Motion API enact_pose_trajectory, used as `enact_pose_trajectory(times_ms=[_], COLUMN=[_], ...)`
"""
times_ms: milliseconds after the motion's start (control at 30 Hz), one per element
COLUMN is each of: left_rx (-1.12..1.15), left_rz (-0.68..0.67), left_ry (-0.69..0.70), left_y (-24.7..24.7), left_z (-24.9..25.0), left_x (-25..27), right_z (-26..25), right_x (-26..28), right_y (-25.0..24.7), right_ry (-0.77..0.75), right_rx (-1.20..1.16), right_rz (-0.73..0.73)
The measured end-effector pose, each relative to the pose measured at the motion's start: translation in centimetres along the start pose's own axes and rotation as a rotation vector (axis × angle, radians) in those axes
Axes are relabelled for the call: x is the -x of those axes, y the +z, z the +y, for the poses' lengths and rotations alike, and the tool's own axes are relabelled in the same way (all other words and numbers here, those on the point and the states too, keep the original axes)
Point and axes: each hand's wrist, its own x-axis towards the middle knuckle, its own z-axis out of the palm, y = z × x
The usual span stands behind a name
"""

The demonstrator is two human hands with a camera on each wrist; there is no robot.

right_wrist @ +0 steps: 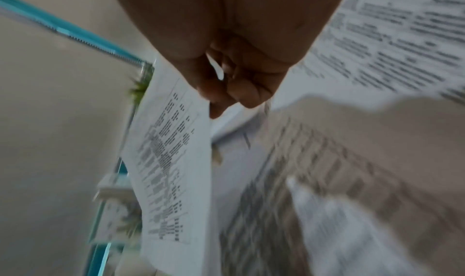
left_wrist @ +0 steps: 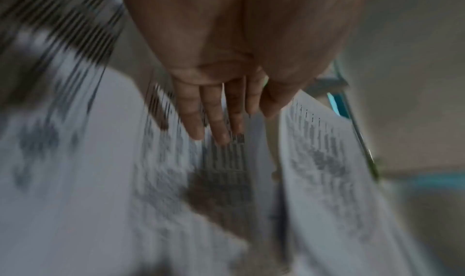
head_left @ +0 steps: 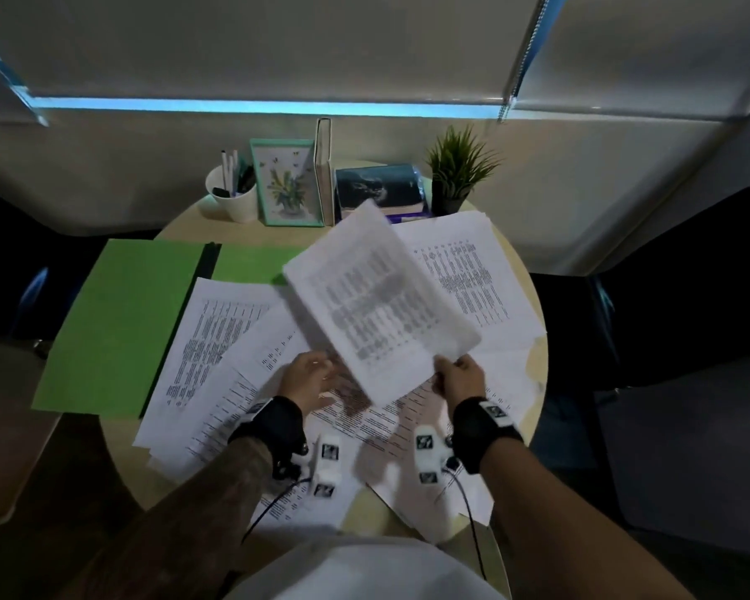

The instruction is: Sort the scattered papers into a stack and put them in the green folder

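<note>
Right hand [head_left: 459, 374]: a thin printed sheet [head_left: 377, 296] is pinched at its near corner, lifted off the round worktop [head_left: 533, 296].
Left hand [head_left: 306, 376]: fingers kept straight over scattered papers [head_left: 217, 339].
Green folder [head_left: 122, 322]: laid open, flat, overhanging the left edge.

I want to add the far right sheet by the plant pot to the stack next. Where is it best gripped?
Probably by its right edge, coming in from the right. The far right sheet lies flat on the table, other sheets overlap its near and left parts, and that edge seems to reach the table's rim, so fingers may slip beneath.
</note>
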Motion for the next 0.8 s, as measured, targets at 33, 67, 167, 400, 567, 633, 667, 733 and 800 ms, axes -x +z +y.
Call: enact_pose_trajectory(times_ms=[33, 67, 167, 400, 567, 633, 667, 733, 800], left_rx=[-0.204, -0.453, -1.063, -1.237, -1.229, -1.214, -1.216, -1.244, -1.292], left_rz=[0.003, 0.007, 0.048, 0.19, 0.161, 0.169, 0.17, 0.158, 0.123], left_ry=[0.077, 0.157, 0.289, 0.174, 0.124, 0.121, 0.118, 0.104, 0.083], left_y=[-0.6, -1.6, -5.4, -12.2, -13.3, -12.9, -12.9, -13.0, -13.3], left_z=[-0.3, -0.8, -3.0, -9.7, -10.8, -10.4, -10.2, -9.9, -9.5], left_x=[-0.1, -0.4, -0.1, 2.5, 3.1, 3.2, 3.3, 3.4, 3.5], right_z=[-0.4, -0.8, -2.3, -4.5, -0.7, 1.4, 2.5, 4.2, 5.6], right_x=[-1.3, -2.5, -5.8, -7.9, -2.6, -0.5, 0.2, 1.0, 1.7], right_y=[-1.1, -2.2, -5.2, -7.0, -3.4, -1.1, -0.1, 1.4, 2.3], right_ry=[-0.013, -0.018, 0.037, 0.12, -0.275, -0.495, -0.571, -0.584, -0.539], right_rx=[0.005, 0.017, 0.087, 0.144, 0.456, 0.892, 1.115, 1.349, 1.46], right_rz=[0.083, 0.152, 0.278, 0.197, 0.219, -0.04, -0.156, -0.263, -0.263])
